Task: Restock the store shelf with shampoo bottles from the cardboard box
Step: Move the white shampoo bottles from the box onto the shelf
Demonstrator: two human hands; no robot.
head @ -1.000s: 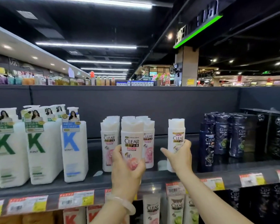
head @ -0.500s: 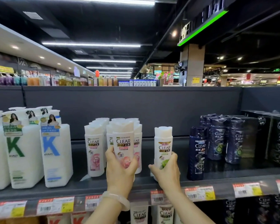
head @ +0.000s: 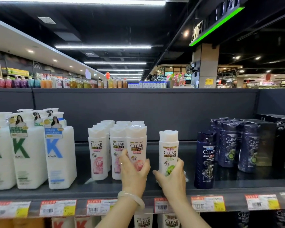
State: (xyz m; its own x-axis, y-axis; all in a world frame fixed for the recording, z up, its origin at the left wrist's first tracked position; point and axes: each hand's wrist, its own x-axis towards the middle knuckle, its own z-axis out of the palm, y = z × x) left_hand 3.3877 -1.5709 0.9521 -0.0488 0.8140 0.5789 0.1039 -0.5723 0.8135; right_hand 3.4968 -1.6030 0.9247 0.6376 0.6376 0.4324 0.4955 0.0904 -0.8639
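Shampoo bottles going onto the shelf [head: 155, 189], two at once, placement step.
Left hand [head: 133, 172] is gripping a pink-label bottle [head: 136, 145] at the right end of the pink row [head: 98, 152]; right hand [head: 172, 176] is gripping a green-label bottle [head: 168, 150] in the gap before the dark blue bottles [head: 204, 159]. Both are sitting near the front edge; can't tell if the bases are touching down. Next, I'd say: seating them upright, labels forward, then letting go. Cardboard box isn't in view.

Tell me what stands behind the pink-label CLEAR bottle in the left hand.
Behind the pink-label CLEAR bottle gripped by the left hand, white caps of more bottles show in a row. Their labels and count are covered.
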